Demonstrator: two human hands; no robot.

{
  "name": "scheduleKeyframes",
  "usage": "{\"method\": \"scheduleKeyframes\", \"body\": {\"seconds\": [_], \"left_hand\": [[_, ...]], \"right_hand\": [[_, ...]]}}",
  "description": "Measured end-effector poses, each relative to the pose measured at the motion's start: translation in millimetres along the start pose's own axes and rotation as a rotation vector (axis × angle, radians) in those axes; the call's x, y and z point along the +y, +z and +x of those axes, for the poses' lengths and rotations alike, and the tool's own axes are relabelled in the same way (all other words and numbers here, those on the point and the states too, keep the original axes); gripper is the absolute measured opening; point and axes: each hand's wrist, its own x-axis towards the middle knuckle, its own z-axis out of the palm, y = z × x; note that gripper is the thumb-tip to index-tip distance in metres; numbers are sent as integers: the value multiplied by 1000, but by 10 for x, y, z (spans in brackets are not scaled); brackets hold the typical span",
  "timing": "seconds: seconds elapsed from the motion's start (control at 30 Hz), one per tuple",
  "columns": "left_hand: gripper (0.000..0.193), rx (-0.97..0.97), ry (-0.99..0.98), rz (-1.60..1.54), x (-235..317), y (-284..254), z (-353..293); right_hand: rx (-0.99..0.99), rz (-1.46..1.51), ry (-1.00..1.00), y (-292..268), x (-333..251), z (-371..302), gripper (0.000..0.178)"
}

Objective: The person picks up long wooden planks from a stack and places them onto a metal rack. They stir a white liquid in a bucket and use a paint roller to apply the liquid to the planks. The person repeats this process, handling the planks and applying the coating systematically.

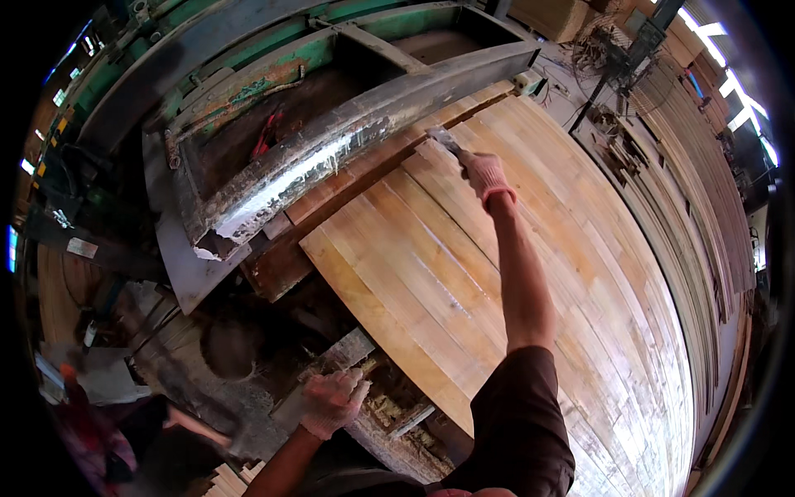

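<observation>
My right hand, in a pale pinkish knit glove, reaches far forward over a wide panel of light wooden boards. It is closed around the handle of a flat-bladed scraper. The blade lies at the panel's far edge, near the gap beside the metal frame. White streaks run along some board joints. My left hand, gloved too, is low and left of the panel, near a grey metal bracket. Its fingers look partly curled but are smeared, and I see nothing clearly in them.
A heavy metal frame with white residue on its edge runs along the panel's far side. Green machinery stands behind it. Long stacked boards lie at the right. Another person is at the lower left, blurred.
</observation>
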Motion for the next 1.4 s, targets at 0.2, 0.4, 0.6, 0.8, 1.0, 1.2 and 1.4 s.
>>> {"method": "scheduleKeyframes", "body": {"seconds": [0.2,0.4,0.6,0.8,1.0,1.2,1.4], "left_hand": [[13,-2,-175,-88,73,62,15],[16,-6,-103,-24,45,13,139],[9,-17,-139,-42,72,28,108],[12,-85,-78,-16,49,48,156],[25,-111,-235,-64,54,152,-6],[34,-143,-201,-76,-7,89,93],[33,-57,-195,-101,-6,101,-10]], "right_hand": [[-65,111,186,-507,340,-331,37],[-35,-50,-221,-235,568,328,38],[79,322,114,-429,300,203,38],[65,-102,-150,-965,1265,612,32],[-8,228,81,-620,893,803,28],[213,-647,-523,-725,974,1178,29],[49,250,19,-722,431,-134,34]]}}
